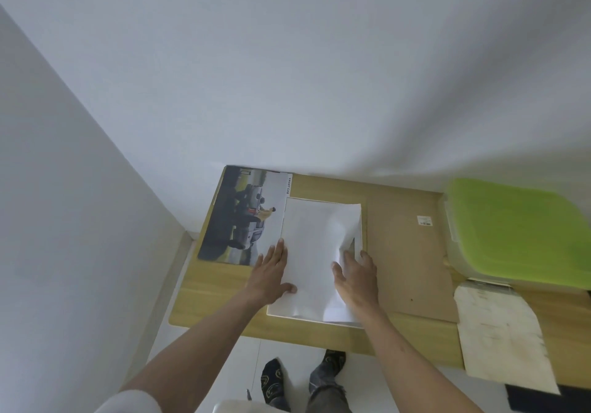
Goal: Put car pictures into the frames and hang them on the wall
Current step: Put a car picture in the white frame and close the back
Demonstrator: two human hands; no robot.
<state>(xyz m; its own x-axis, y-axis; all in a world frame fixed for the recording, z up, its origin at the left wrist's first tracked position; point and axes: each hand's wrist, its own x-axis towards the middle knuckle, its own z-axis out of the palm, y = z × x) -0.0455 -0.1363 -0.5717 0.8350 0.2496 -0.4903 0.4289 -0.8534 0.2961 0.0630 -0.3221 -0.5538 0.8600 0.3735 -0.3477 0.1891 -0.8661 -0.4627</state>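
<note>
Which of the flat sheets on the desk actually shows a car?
The car picture at the desk's far left corner. The white sheet under both hands is blank, and the brown board is plain.
</note>
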